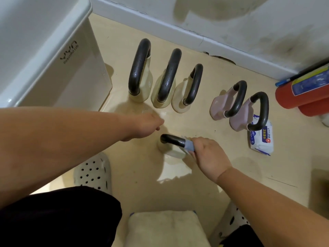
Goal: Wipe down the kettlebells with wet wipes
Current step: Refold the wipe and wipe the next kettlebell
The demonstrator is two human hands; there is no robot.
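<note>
A small cream kettlebell (173, 151) with a black handle stands on the floor just in front of me. My right hand (207, 155) grips a wet wipe (189, 145) wrapped round the right end of that handle. My left hand (145, 126) hovers above and left of the handle, its fingers hanging loosely curled and holding nothing. Behind stand three cream kettlebells (164, 81) in a row, and two pink kettlebells (238, 107) to their right. A pack of wet wipes (261, 139) lies beside the nearer pink one.
A white plastic bin (53, 56) stands at the left. A red fire extinguisher (302, 93) lies at the right against the white wall (231, 24). My white dotted slippers (93, 172) and a cream cushion (165, 229) are close below.
</note>
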